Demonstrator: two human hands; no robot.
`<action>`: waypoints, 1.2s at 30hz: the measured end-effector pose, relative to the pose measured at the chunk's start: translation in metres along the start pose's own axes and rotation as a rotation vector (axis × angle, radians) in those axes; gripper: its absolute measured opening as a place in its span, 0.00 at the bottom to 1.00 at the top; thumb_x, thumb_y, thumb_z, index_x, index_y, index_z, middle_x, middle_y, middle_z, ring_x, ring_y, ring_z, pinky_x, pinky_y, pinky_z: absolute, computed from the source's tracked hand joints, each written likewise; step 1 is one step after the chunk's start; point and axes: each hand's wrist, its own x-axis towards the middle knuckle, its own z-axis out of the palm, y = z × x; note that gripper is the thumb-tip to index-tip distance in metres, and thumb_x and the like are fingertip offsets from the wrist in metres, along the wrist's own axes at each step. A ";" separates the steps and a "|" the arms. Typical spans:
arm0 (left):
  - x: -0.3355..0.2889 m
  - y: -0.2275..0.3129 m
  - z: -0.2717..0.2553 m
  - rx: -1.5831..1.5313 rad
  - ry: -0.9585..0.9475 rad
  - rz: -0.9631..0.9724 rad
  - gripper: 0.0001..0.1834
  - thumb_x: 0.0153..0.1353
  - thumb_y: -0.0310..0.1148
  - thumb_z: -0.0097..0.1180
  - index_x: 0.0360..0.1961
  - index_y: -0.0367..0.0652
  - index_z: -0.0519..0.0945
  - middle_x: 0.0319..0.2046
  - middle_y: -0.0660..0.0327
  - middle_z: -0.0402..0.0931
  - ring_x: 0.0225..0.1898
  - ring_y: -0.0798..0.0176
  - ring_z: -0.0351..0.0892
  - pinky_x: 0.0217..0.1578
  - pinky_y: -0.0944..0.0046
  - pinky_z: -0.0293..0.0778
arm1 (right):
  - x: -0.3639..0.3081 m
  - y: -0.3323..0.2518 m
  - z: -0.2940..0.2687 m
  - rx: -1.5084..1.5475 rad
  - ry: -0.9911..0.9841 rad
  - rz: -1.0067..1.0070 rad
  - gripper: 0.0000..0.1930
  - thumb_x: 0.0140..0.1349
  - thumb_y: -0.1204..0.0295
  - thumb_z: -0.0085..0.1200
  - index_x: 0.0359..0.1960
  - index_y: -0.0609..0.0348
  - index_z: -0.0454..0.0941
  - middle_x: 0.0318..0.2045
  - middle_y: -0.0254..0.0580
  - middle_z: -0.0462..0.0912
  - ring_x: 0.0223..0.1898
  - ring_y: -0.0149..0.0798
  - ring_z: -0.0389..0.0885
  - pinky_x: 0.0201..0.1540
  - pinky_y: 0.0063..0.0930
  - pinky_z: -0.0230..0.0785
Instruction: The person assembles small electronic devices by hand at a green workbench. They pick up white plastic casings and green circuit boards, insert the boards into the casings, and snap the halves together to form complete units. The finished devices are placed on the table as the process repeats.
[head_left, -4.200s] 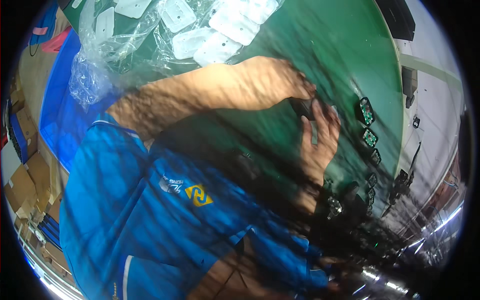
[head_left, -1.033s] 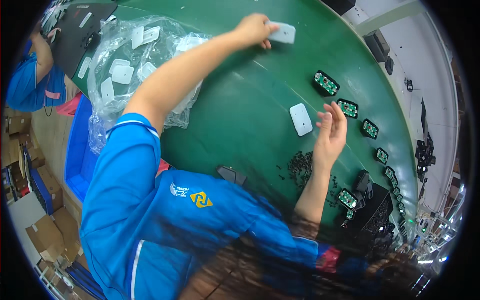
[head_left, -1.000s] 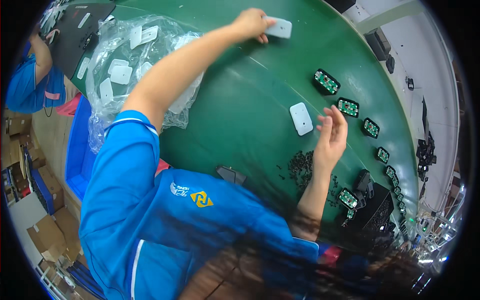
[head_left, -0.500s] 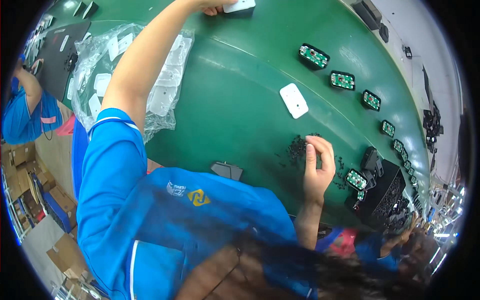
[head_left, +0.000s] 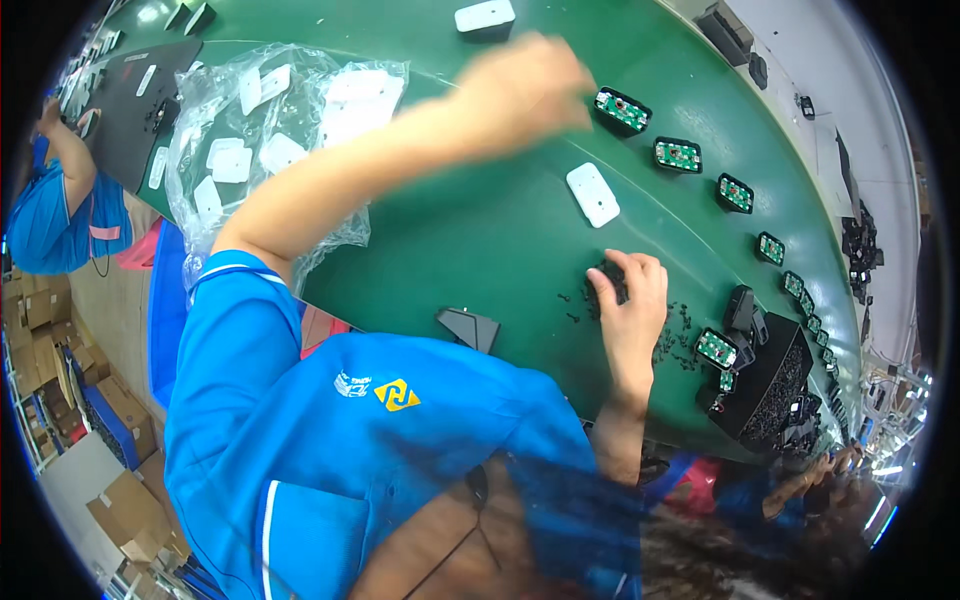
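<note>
Above the glossy green tabletop [head_left: 430, 270], my left hand [head_left: 530, 92] blurs, its grip unreadable, near a green circuit board [head_left: 622, 110] in a black case. My right hand [head_left: 634, 302] curls at heaped tiny black screws [head_left: 617, 284] near a flat, white, round-cornered plate [head_left: 593, 195]; I cannot tell whether it pinches any.

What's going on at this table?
A person in a blue shirt is working bare-handed at a green table. The right hand is at a pile of small black screw-like parts; whether it grips one isn't clear. The left hand is blurred above the table, near black housings with green circuit boards. One white plate lies between the hands; more lie on a clear plastic bag.
</note>
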 end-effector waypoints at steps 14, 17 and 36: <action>-0.035 0.047 0.034 0.258 -0.177 0.145 0.05 0.46 0.30 0.54 0.24 0.41 0.77 0.32 0.58 0.70 0.36 0.58 0.69 0.35 0.63 0.73 | -0.001 -0.001 0.000 -0.082 0.008 -0.015 0.03 0.57 0.77 0.55 0.31 0.62 0.74 0.32 0.42 0.74 0.35 0.45 0.74 0.38 0.38 0.68; -0.054 0.051 0.016 -0.069 -0.130 -0.033 0.11 0.52 0.25 0.55 0.38 0.38 0.75 0.34 0.54 0.72 0.34 0.54 0.74 0.35 0.58 0.74 | -0.001 0.000 -0.004 -0.049 0.077 -0.025 0.03 0.57 0.78 0.55 0.32 0.62 0.74 0.31 0.42 0.74 0.33 0.44 0.75 0.36 0.36 0.68; -0.083 0.084 -0.015 -0.709 -0.012 -0.278 0.12 0.54 0.23 0.60 0.40 0.44 0.80 0.30 0.57 0.78 0.29 0.53 0.80 0.26 0.62 0.75 | 0.036 -0.061 0.002 1.163 -0.221 0.269 0.11 0.63 0.81 0.51 0.46 0.64 0.66 0.29 0.39 0.78 0.28 0.26 0.74 0.32 0.16 0.66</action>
